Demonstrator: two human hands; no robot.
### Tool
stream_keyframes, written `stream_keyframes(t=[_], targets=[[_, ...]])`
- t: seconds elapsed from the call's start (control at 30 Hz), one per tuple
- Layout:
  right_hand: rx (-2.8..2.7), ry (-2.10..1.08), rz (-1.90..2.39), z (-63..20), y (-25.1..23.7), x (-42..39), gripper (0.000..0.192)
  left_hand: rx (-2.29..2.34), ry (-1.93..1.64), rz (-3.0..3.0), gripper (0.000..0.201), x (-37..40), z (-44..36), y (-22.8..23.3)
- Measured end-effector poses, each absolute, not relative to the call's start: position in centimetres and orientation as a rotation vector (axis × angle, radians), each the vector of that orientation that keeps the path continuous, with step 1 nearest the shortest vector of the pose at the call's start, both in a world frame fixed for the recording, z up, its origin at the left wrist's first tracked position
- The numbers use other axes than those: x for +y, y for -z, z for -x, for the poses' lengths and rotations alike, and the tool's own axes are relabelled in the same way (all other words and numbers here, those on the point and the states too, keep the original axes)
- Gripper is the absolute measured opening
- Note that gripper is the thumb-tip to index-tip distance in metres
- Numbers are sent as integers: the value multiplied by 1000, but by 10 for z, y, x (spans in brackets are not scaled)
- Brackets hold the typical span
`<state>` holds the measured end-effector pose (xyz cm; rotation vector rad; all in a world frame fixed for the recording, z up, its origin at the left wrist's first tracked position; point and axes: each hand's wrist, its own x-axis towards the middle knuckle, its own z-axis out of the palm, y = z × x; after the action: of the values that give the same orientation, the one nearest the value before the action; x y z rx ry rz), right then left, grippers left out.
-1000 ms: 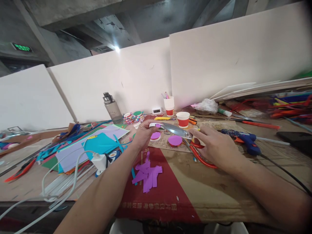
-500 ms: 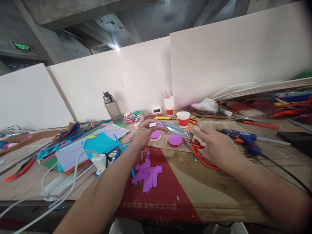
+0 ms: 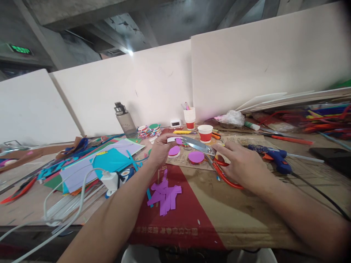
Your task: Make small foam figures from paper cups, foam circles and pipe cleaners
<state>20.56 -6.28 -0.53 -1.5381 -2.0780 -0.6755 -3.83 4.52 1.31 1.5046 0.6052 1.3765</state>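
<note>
Over the second shown, the scissors (image 3: 201, 147), gripped by the right hand (image 3: 241, 166), have tilted slightly, so that the blade tips now sit closer to the small white-and-purple piece (image 3: 174, 140) pinched in the left hand (image 3: 161, 149); that hand has lifted the piece a little and turned it towards the blades. Both hands appear marginally higher and further left in the view, as do the purple scraps (image 3: 163, 193) on the cardboard and the white charger (image 3: 111, 180), which suggests a small movement of the head camera rather than of these things
</note>
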Motion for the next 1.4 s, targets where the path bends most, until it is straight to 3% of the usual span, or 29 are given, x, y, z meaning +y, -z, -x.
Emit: stream_keyframes(t=[1.4], targets=[[-2050, 756, 1601, -197, -3, -69, 44, 650, -1494, -1400, 27, 36, 24, -4]])
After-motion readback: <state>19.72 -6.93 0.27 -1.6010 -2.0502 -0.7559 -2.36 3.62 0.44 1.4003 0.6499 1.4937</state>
